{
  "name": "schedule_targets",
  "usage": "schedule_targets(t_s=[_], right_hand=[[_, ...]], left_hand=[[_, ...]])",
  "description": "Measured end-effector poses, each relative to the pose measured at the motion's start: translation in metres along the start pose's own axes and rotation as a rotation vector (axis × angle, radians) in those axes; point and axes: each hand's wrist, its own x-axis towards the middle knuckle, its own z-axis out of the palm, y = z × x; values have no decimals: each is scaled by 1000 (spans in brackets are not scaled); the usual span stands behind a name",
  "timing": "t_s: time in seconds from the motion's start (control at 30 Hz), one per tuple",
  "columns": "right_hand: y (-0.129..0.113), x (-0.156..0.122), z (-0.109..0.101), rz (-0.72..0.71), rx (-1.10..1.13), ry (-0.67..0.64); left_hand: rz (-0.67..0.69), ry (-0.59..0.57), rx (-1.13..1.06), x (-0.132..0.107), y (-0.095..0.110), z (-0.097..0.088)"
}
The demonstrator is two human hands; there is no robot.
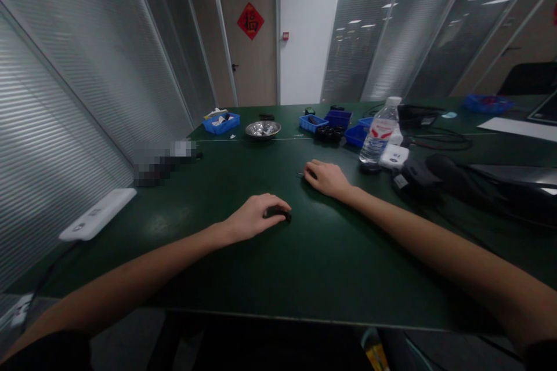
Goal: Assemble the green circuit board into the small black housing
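Observation:
My left hand (255, 217) rests low over the green table, its fingers and thumb closed around a small black object (278, 213). The kind of that object cannot be made out. Farther off and to the right, my right hand (327, 178) lies on the tabletop with curled fingers. A thin metal piece (300, 174) shows just beyond its fingertips, and something dark sits under the fingers, mostly hidden. The two hands are apart from each other.
A metal bowl (263, 130) with small items stands at the back, beside a blue basket (221, 123). Several blue trays (313, 123) are right of it. A water bottle (379, 136) stands upright near my right forearm. At left lies a white power strip (98, 214).

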Motion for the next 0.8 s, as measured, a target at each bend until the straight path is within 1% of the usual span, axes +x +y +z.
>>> schedule_targets(t_s=[0.07, 0.1, 0.2, 0.37, 0.47, 0.57, 0.63, 0.67, 0.73, 0.8], right_hand=[[0, 0, -1, -2, 2, -5], [0, 0, -1, -2, 3, -7], [0, 0, -1, 0, 1, -7], [-1, 0, 0, 1, -3, -5], [-1, 0, -1, 1, 0, -10], [-1, 0, -2, 4, 3, -16], [-1, 0, -2, 4, 7, -20], [-1, 0, -2, 4, 10, -22], [-1, 0, -3, 5, 16, -27], [-1, -1, -4, 8, 20, -30]], left_hand=[[-49, 21, -47, 0, -3, 0], [-52, 32, -69, 1, -4, 0], [23, 77, -103, 1, -9, 2], [181, 139, 29, 0, -14, 6], [223, 126, 107, -1, -15, 8], [227, 92, 168, -3, -19, 5], [193, 76, 186, -6, -28, -4], [163, 76, 194, -9, -36, -11], [88, 100, 241, -18, -57, -33], [-38, 158, 320, -32, -85, -61]])
